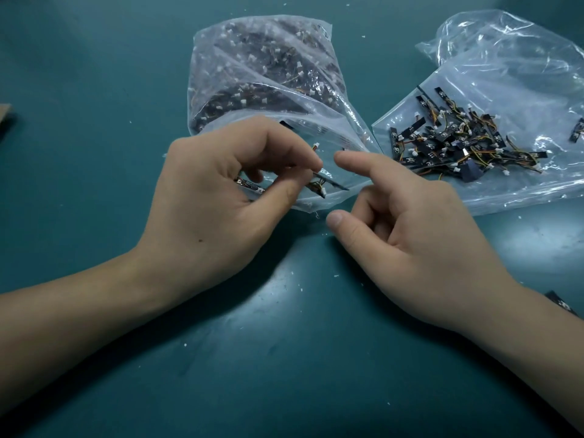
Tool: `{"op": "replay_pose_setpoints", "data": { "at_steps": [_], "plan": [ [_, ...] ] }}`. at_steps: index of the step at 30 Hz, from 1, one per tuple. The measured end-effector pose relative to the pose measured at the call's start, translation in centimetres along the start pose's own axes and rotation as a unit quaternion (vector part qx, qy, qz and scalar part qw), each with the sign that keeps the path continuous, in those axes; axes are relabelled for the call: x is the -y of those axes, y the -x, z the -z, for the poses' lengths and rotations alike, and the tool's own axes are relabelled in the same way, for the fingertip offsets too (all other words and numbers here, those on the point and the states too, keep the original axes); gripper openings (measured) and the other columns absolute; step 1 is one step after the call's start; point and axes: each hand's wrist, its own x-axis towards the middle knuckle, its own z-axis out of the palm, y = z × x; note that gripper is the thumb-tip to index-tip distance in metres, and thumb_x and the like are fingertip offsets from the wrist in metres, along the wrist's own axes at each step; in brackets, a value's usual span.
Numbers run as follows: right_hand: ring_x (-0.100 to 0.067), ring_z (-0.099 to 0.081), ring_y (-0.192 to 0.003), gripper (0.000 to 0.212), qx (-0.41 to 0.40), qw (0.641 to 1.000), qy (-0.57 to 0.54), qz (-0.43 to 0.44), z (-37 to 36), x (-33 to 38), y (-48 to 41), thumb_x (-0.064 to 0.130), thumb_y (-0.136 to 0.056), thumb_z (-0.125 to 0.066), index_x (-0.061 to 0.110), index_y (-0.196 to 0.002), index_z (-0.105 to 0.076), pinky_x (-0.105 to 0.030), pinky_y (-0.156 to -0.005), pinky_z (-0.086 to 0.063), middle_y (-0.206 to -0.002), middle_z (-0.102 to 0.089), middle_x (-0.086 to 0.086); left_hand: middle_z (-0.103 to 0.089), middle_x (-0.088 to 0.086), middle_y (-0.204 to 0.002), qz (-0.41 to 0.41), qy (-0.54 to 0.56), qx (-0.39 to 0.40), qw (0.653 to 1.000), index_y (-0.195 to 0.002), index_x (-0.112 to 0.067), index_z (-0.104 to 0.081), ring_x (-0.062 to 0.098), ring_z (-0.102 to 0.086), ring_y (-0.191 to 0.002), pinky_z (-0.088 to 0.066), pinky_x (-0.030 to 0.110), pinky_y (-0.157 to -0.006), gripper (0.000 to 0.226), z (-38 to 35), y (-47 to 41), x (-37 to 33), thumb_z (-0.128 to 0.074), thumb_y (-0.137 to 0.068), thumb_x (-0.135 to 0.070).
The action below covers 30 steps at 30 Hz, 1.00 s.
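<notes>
one small black board (330,184) with thin coloured wires sits pinched in the left hand (215,197), thumb against curled fingers, right at the mouth of the clear bag (252,67) stuffed with the same parts. right hand (420,229) holds nothing, forefinger and thumb out, just beside that bag. off to the right, a second bag (505,74) carries a loose heap of boards (458,143). print on the boards is too small to read, and the palm hides much of the pinched piece. teal table (94,74) beneath.
</notes>
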Motion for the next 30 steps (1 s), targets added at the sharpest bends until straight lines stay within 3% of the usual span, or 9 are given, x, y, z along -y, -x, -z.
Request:
{"op": "replay_pose_setpoints", "data": {
  "at_steps": [4, 7, 11, 14, 20, 22, 25, 27, 30],
  "plan": [
    [-0.014, -0.057, -0.057, 0.014, -0.024, 1.0, -0.012, 0.015, 0.2, -0.1, -0.1, 0.034, -0.099, -0.06, 0.03, -0.11, -0.069, -0.028, -0.057, -0.044, -0.064, -0.061, 0.009, -0.077, -0.004, -0.098, -0.039, 0.05, -0.001, 0.998, -0.095, -0.016, -0.071, 0.01, -0.076, -0.089, -0.061, 0.03, -0.08, 0.012, -0.1, 0.2, 0.1, -0.075, -0.094, -0.006],
    [-0.019, -0.055, -0.054, 0.014, -0.023, 0.999, -0.025, 0.013, 0.3, -0.3, -0.1, 0.034, -0.103, -0.055, 0.031, -0.097, -0.068, -0.041, -0.057, -0.044, -0.061, -0.061, 0.002, -0.077, -0.001, -0.101, -0.019, 0.105, 0.018, 0.994, -0.106, -0.013, -0.068, 0.01, -0.077, -0.095, -0.062, 0.03, -0.086, 0.021, -0.4, 0.3, 0.3, -0.077, -0.091, -0.001],
    [-0.02, -0.056, -0.054, 0.018, -0.03, 0.999, -0.04, 0.015, 0.4, -0.2, 0.0, 0.033, -0.103, -0.056, 0.026, -0.097, -0.071, -0.042, -0.056, -0.044, -0.06, -0.06, 0.0, -0.074, -0.002, -0.1, -0.001, 0.126, 0.012, 0.992, -0.123, -0.016, -0.06, 0.021, -0.076, -0.095, -0.061, 0.032, -0.085, 0.043, -0.7, 0.0, 0.7, -0.077, -0.089, 0.003],
    [-0.02, -0.057, -0.057, 0.02, -0.041, 0.998, -0.044, 0.014, 0.3, -0.2, -0.1, 0.033, -0.103, -0.058, 0.024, -0.093, -0.073, -0.04, -0.058, -0.045, -0.061, -0.06, 0.001, -0.071, -0.003, -0.101, -0.004, 0.103, 0.016, 0.995, -0.124, -0.019, -0.06, 0.022, -0.074, -0.09, -0.059, 0.032, -0.081, 0.041, -0.6, 0.0, 0.7, -0.072, -0.091, 0.003],
    [-0.017, -0.057, -0.058, 0.019, -0.083, 0.995, -0.053, 0.018, 0.3, -0.1, -0.1, 0.028, -0.104, -0.06, 0.022, -0.093, -0.074, -0.022, -0.054, -0.04, -0.065, -0.061, 0.004, -0.067, -0.005, -0.115, -0.009, 0.067, 0.071, 0.995, -0.123, -0.017, -0.06, 0.019, -0.074, -0.085, -0.051, 0.018, -0.073, 0.041, -0.3, -0.1, 0.1, -0.067, -0.091, 0.007],
    [-0.016, -0.056, -0.058, 0.019, -0.089, 0.994, -0.054, 0.015, 0.4, -0.2, -0.1, 0.028, -0.104, -0.06, 0.022, -0.093, -0.074, -0.017, -0.055, -0.037, -0.066, -0.061, 0.005, -0.067, -0.007, -0.119, 0.003, 0.058, 0.095, 0.994, -0.127, -0.016, -0.058, 0.02, -0.072, -0.088, -0.054, 0.025, -0.075, 0.039, -0.3, -0.1, -0.1, -0.067, -0.092, -0.001],
    [-0.018, -0.054, -0.055, 0.018, -0.077, 0.995, -0.054, 0.029, 0.5, -0.1, 0.0, 0.027, -0.103, -0.06, 0.023, -0.092, -0.073, -0.023, -0.052, -0.04, -0.061, -0.059, 0.002, -0.07, -0.007, -0.11, 0.021, 0.054, 0.116, 0.992, -0.131, -0.016, -0.058, 0.021, -0.068, -0.088, -0.054, 0.033, -0.077, 0.035, -0.1, -0.1, -0.4, -0.065, -0.096, -0.02],
    [-0.019, -0.053, -0.053, 0.017, -0.075, 0.995, -0.052, 0.042, 0.5, 0.0, 0.1, 0.026, -0.103, -0.061, 0.023, -0.093, -0.075, -0.031, -0.051, -0.041, -0.058, -0.058, 0.001, -0.07, -0.008, -0.098, 0.028, 0.033, 0.129, 0.991, -0.131, -0.019, -0.057, 0.019, -0.065, -0.084, -0.05, 0.024, -0.074, 0.039, -0.1, -0.2, -0.5, -0.07, -0.094, -0.023],
    [-0.019, -0.054, -0.053, 0.017, -0.078, 0.995, -0.04, 0.048, 0.6, 0.1, 0.1, 0.025, -0.102, -0.062, 0.022, -0.093, -0.076, -0.029, -0.053, -0.042, -0.057, -0.058, 0.002, -0.067, -0.01, -0.089, 0.034, 0.024, 0.16, 0.986, -0.135, -0.022, -0.053, 0.02, -0.059, -0.079, -0.045, 0.018, -0.072, 0.052, -0.1, -0.3, -0.7, -0.075, -0.088, -0.021]
  ]
}}
